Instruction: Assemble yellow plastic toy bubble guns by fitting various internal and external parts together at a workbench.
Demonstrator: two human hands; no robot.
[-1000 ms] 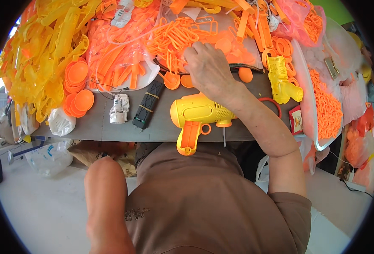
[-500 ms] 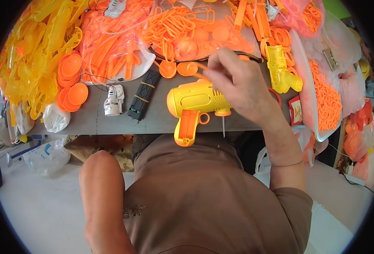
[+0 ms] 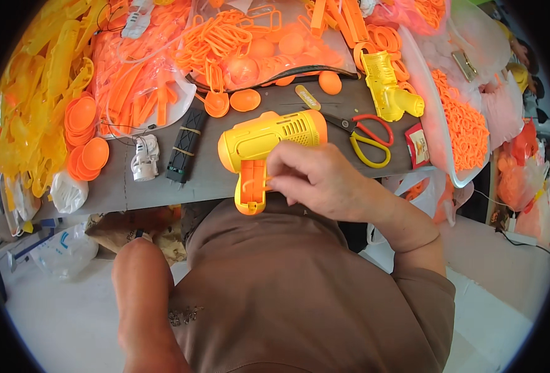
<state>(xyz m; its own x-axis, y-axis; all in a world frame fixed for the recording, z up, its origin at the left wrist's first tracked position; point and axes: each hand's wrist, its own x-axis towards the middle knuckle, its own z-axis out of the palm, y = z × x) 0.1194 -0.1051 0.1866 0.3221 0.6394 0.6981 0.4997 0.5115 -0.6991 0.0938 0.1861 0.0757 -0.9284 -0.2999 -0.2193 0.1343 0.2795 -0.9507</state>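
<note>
A yellow and orange toy bubble gun (image 3: 256, 140) lies on its side at the front of the grey table. Its handle, with an open orange compartment (image 3: 252, 177), sticks out over the table edge toward me. My right hand (image 3: 306, 177) is beside the handle, thumb and fingers pinched together at the compartment's rim. Whatever they hold is mostly hidden; a thin curved orange piece shows inside the compartment. Of my left arm only a bent part shows at the lower left, and the left hand is out of view.
Red-and-yellow-handled scissors (image 3: 371, 140) lie right of the gun. Left of it are a black battery holder (image 3: 186, 146) and a white motor unit (image 3: 145, 158). Orange cups (image 3: 91, 158), yellow parts (image 3: 45, 93), orange clips (image 3: 216, 40) and a tray of orange links (image 3: 465, 133) surround the workspace.
My right hand has moved from above the gun's far side down to its handle, uncovering the scissors and a small yellow label. The view has shifted a little, moving the table contents leftward.
</note>
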